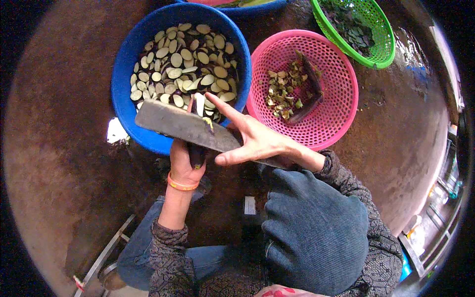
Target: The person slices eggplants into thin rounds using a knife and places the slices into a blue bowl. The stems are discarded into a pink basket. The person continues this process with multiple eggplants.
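Eggplant, dark-skinned with a pale cut face showing at its far end, stands in a worker's left hand at the near edge of a blue tub. The left fingers close around it, partly hidden behind a broad grey knife, whose blade crosses the eggplant and points left. The right hand holds the knife, thumb and forefinger spread apart, the forefinger reaching toward the cut end; from here one cannot tell how its other fingers lie. A yellowish scrap clings to the blade.

Beyond the hands, oval slices, pale with purple rims, cover the inside of the tub. Just right of it, a pink perforated basket holds small trimmings and long dark eggplants along its right side. Farther off to the right, a green basket contains dark leaves; another blue container shows at the far edge.

An orange band circles the worker's left wrist, below a patterned sleeve. Denim-clad knees flank the near foreground above a wet brown floor, with a metal frame near left.
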Demonstrator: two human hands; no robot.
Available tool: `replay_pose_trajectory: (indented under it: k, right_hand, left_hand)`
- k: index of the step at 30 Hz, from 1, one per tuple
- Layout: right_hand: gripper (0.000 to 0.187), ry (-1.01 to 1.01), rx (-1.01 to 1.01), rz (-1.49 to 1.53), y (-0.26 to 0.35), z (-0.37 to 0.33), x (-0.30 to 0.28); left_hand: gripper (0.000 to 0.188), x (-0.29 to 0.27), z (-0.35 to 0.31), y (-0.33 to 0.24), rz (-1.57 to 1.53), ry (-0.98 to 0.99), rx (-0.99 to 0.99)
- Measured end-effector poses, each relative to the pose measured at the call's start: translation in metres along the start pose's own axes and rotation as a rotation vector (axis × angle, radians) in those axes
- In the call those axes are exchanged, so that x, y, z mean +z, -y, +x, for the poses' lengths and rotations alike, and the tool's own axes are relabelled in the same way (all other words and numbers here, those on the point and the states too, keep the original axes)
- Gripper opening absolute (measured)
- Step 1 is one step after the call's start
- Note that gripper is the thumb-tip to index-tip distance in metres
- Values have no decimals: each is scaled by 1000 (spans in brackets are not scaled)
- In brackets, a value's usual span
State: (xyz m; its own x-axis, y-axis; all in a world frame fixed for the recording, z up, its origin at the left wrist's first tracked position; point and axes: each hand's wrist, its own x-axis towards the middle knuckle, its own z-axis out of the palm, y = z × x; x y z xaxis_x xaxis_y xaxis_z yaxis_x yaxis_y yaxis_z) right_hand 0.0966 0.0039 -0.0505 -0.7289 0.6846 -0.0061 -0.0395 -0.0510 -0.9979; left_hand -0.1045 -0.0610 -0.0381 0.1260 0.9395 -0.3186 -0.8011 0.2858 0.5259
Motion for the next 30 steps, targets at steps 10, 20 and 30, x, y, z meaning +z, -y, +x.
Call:
replay_pose_trajectory:
  k: [10, 20, 30]
  right_hand:
    - [98, -132, 158, 45, -2, 20, -7]
    - [128, 43, 91, 75, 6, -3, 2]
    - [88, -119, 125, 65, -3, 18, -4]
  left_hand:
    - [32, 27, -18, 12, 192, -301, -255]
    - [44, 5, 7, 11, 108, -103, 111]
    - [37, 22, -8, 13, 213, -418, -252]
